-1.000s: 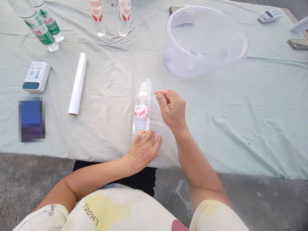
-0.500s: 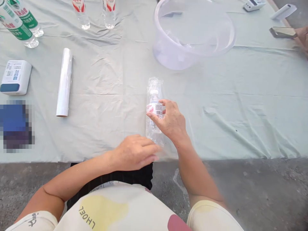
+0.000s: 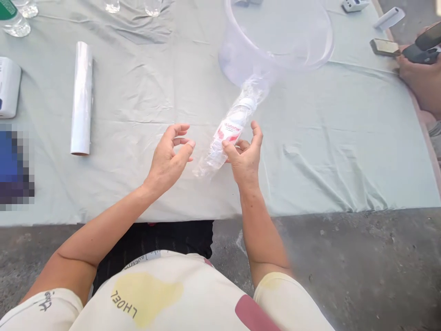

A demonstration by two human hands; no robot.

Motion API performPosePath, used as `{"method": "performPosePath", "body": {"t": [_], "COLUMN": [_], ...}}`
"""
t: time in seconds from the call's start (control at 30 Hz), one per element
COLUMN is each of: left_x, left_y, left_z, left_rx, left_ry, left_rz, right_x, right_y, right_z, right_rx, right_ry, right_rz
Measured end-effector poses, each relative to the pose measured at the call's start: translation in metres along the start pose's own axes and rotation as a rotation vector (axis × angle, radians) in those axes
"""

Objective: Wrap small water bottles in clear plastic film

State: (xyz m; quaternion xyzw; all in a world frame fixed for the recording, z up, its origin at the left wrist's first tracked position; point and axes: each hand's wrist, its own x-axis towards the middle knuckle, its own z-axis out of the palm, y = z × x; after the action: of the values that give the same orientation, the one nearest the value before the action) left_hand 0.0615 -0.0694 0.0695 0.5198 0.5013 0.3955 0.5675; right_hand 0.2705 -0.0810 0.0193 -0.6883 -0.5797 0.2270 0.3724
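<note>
A clear water bottle [image 3: 230, 129] with a white cap and a red-and-white label is wrapped in transparent plastic film [image 3: 254, 89], crinkled at both ends. It is tilted, its cap pointing to the upper right. My right hand [image 3: 245, 156] grips the wrapped bottle from its right side, thumb on the label. To the left of it, my left hand [image 3: 172, 156] is apart from the bottle, fingers curved and spread with nothing in them. A roll of plastic film [image 3: 81, 99] lies on the cloth farther left.
A translucent basin [image 3: 275, 59] stands beyond the bottle. Several bottles [image 3: 17, 23] are cut off at the upper left, above a white device [image 3: 8, 87] and a blurred-out item. At right, another person's hand [image 3: 422, 82] holds a dark object. A grey-green cloth [image 3: 327, 151] covers the table.
My right hand has lifted and turned the wrapped bottle from upright in view to a rightward slant, label now facing me. My left hand has moved up and left, away from it.
</note>
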Motion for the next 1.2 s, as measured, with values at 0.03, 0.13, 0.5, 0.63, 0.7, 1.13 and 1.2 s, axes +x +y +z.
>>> {"method": "performPosePath", "body": {"t": [0.03,0.13,0.5,0.63,0.7,1.13,1.2], "left_x": [0.001,0.008,0.050,0.054,0.053,0.061,0.062], "left_y": [0.003,0.006,-0.031,-0.042,-0.044,-0.055,-0.053], "left_z": [-0.001,0.000,-0.025,-0.039,-0.043,-0.057,-0.054], "left_rx": [-0.008,-0.096,-0.778,-0.843,-0.850,-1.234,-1.283], "left_ry": [0.039,-0.025,-0.018,0.068,0.083,0.072,0.038], "left_rz": [0.025,-0.079,-0.226,-0.162,-0.121,-0.042,-0.075], "right_x": [0.002,0.007,0.024,0.046,0.060,0.087,0.109], "right_y": [-0.006,-0.027,-0.076,-0.086,-0.096,-0.123,-0.127], "right_z": [0.003,0.015,0.038,0.011,0.002,0.094,0.093], "right_rx": [-0.018,-0.021,0.313,0.267,0.240,0.953,0.884], "right_ry": [0.021,0.088,-0.012,0.458,0.491,-0.167,-0.106], "right_rz": [-0.037,-0.109,-0.042,-0.308,-0.643,-0.443,-0.391]}}
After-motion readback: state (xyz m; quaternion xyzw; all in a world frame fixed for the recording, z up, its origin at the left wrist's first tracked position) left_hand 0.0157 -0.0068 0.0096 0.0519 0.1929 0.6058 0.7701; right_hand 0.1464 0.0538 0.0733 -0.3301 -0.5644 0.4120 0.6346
